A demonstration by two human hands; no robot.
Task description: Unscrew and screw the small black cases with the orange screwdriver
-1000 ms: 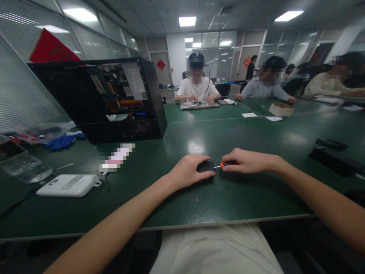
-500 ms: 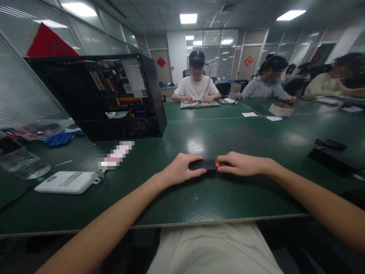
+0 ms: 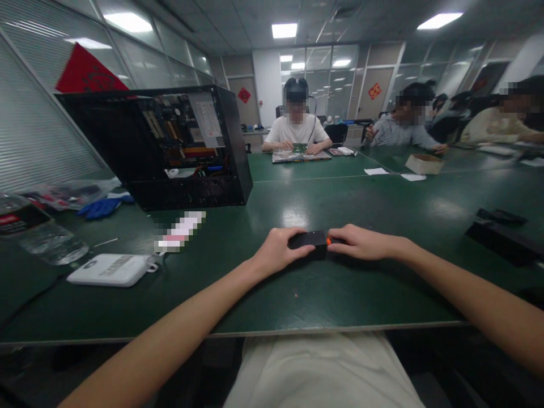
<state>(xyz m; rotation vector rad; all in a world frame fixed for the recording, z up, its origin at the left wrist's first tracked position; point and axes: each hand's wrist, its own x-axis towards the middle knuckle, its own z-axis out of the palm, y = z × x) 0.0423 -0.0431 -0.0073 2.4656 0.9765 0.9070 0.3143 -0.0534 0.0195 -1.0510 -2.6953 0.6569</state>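
A small black box (image 3: 317, 241) rests on the green table (image 3: 263, 306) in front of me. My left hand (image 3: 280, 247) grips its left end, thumb on the near side and fingers on the far side. Against the box's right end is a small orange piece (image 3: 328, 241), pinched between the thumb and fingertips of my right hand (image 3: 355, 242). The rest of what the right fingers hold is hidden.
An open black computer case (image 3: 191, 190) stands at the left. Near it lie a white power bank (image 3: 113, 270), a water bottle (image 3: 51, 235) and blue gloves (image 3: 100, 208). Black items (image 3: 504, 241) lie at the right. Across the table, a person (image 3: 296, 127) handles a green board (image 3: 300, 148).
The view has shifted slightly, moving the scene right. My hands keep their hold on the box and orange piece. The person across now has a green board raised; another person's hand has lifted.
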